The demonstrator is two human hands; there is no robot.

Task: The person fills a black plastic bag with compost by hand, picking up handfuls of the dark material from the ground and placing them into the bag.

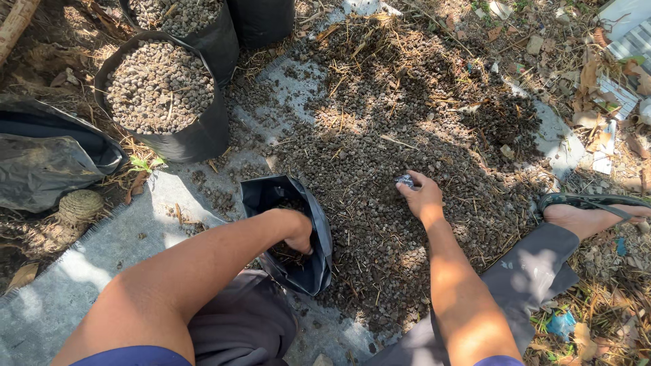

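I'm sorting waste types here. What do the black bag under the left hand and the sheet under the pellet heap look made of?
The small black bag looks like thin, soft plastic film: it creases, sags and shines slightly. The pale grey ground sheet under the dark pellet heap looks woven, likely plastic sacking, matte; its weave is faint.

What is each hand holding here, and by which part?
The left hand is inside the open black grow bag; its grip is hidden. The right hand pinches a small grey object at its fingertips, above the pellet heap.

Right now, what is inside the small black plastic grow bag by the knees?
The left hand reaches into the small black plastic grow bag; some dark round pellets show beneath it. The hand and shadow hide the bag's bottom and fill level.
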